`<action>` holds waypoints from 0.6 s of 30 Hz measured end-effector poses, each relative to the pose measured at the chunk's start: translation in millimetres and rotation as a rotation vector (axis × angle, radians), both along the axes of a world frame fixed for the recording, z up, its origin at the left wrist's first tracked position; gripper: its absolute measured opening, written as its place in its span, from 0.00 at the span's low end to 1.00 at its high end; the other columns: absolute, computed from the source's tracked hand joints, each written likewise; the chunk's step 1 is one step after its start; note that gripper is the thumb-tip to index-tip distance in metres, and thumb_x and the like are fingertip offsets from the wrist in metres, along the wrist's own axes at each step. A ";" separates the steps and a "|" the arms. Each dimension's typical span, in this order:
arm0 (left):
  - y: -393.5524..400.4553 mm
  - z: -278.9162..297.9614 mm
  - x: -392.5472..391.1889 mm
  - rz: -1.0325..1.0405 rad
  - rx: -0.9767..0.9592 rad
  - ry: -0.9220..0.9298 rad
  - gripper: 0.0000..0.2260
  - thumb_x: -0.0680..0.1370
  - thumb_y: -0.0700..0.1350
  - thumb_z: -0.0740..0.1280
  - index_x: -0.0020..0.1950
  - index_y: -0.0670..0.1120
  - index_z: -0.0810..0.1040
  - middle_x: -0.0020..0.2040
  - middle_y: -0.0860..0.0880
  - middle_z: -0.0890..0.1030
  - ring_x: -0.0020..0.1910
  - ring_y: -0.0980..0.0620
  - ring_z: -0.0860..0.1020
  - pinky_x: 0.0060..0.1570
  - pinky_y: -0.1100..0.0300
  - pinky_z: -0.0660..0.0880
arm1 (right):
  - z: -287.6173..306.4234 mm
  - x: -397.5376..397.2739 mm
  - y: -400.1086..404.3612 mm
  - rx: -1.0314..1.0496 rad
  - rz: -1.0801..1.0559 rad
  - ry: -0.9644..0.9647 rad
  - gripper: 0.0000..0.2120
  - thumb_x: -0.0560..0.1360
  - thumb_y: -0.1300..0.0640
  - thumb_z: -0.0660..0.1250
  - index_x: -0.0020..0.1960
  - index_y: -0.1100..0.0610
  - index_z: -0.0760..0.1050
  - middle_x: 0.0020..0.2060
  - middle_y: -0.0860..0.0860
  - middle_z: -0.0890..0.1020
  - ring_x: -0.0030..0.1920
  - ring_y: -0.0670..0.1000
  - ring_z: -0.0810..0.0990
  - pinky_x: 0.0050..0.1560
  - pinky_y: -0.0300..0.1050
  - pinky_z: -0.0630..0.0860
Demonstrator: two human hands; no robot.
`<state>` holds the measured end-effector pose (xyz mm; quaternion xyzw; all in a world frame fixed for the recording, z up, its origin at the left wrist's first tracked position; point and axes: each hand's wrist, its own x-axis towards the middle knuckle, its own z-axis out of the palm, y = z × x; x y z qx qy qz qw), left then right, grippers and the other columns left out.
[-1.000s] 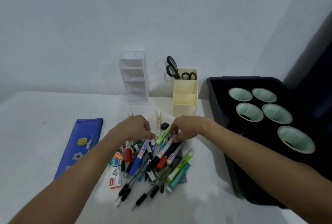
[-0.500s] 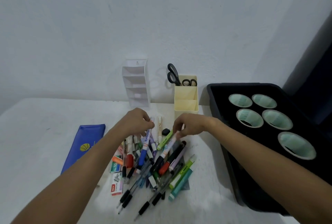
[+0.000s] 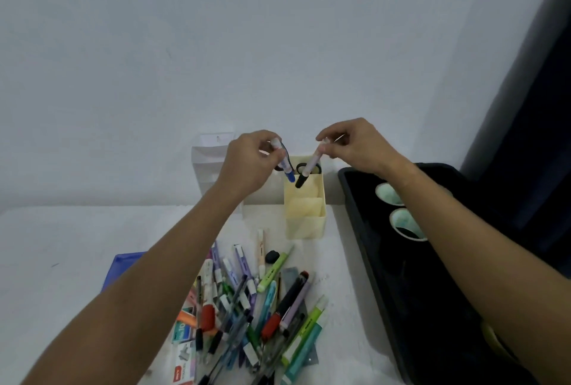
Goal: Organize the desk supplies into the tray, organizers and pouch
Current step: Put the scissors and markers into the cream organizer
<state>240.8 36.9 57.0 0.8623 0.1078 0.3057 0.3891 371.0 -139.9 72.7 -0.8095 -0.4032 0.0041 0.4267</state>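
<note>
Blue-capped marker (image 3: 286,170), pinched by left hand (image 3: 247,162), and black-capped marker (image 3: 307,170), pinched by right hand (image 3: 355,146), hung cap-down over the cream organizer (image 3: 306,214) at the tabletop's far edge. Pen pile (image 3: 253,307) lay near the front edge; black tray (image 3: 401,292) along the right edge.

Both arms reach forward and up, the left hand (image 3: 247,162) and right hand (image 3: 355,145) raised with fingertips pinched.
</note>
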 end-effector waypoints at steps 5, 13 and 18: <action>2.5 -24.6 20.3 -0.025 0.111 0.122 0.02 0.74 0.43 0.70 0.45 0.48 0.82 0.37 0.52 0.85 0.38 0.60 0.79 0.39 0.75 0.69 | -33.4 -7.4 16.5 -0.012 -0.072 -0.089 0.08 0.74 0.61 0.69 0.53 0.57 0.82 0.49 0.52 0.81 0.49 0.50 0.81 0.52 0.40 0.76; 4.8 -58.8 27.2 0.009 0.242 0.201 0.04 0.74 0.42 0.69 0.47 0.46 0.82 0.40 0.51 0.81 0.39 0.53 0.78 0.40 0.62 0.73 | -81.1 -16.8 33.1 -0.086 -0.067 -0.137 0.09 0.74 0.63 0.68 0.54 0.59 0.82 0.47 0.55 0.80 0.46 0.53 0.80 0.49 0.41 0.76; 4.3 -68.9 29.6 0.030 0.291 0.255 0.10 0.75 0.43 0.68 0.54 0.45 0.82 0.47 0.48 0.82 0.45 0.50 0.78 0.44 0.58 0.75 | -94.3 -19.6 43.4 -0.044 -0.072 -0.075 0.10 0.74 0.63 0.68 0.55 0.60 0.81 0.51 0.55 0.81 0.43 0.52 0.83 0.49 0.42 0.78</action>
